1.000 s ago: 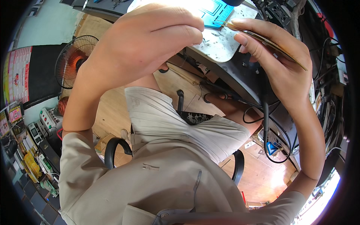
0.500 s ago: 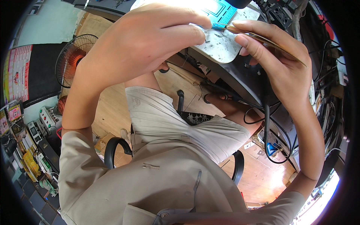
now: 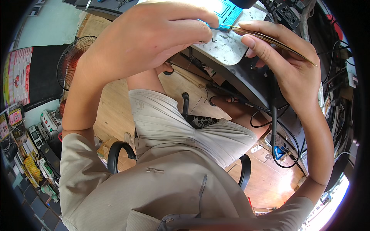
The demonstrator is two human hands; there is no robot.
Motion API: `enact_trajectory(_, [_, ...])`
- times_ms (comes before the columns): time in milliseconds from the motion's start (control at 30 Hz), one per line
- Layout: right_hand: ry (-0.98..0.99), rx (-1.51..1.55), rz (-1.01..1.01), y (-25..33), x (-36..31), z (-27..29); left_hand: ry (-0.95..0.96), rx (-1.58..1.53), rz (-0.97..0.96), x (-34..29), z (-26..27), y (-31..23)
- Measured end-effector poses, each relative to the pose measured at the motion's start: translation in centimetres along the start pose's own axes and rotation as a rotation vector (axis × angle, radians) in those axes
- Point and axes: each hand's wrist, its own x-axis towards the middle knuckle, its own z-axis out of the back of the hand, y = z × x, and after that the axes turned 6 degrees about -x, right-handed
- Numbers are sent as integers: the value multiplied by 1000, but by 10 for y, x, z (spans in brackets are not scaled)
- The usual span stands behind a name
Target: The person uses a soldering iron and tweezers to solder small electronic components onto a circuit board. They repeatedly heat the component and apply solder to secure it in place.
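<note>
My left hand (image 3: 150,42) is over the far edge of the desk with its fingers bent and drawn together. Its thumb is out of sight, and I cannot make out what sits between the fingertips beside the blue mat (image 3: 232,13). In my right hand (image 3: 295,69) a slim pair of gold-coloured tweezers (image 3: 278,43) is pinched between thumb and fingers. The tweezers' tips reach left to the mat's near corner, close to my left fingertips. Under both lies a pale, dark-specked board (image 3: 227,50).
A dark desk (image 3: 250,82) carries the board, with black cables (image 3: 274,131) looping down its side. At left stand a wire-caged fan (image 3: 71,63) and shelves of small equipment (image 3: 48,121). Chair armrests (image 3: 115,154) flank my lap.
My left hand has shifted very slightly and its fingers have turned a little. The tweezers have rolled slightly in my right hand, which stays nearly in place.
</note>
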Motion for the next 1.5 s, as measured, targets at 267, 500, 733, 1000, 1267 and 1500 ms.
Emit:
enact_trajectory(267, [-5,13,-39,1,-1,1,27,1,8,5,5,-5])
enact_trajectory(500, [-21,29,-73,2,-7,5,47,37,20,7,6,-9])
enact_trajectory(733, [-18,-26,-21,9,-22,15,20,41,42,0,4,-4])
enact_trajectory(1000, [-70,-47,89,11,-49,17,-219,56,43,-22,-2,0])
enact_trajectory(1267, [-104,-316,463,47,-87,13,-559,-876,550,-26,-48,-95])
enact_trajectory(1500, [-112,-318,389,68,-118,4,-596,-1325,683,-13,-65,-138])
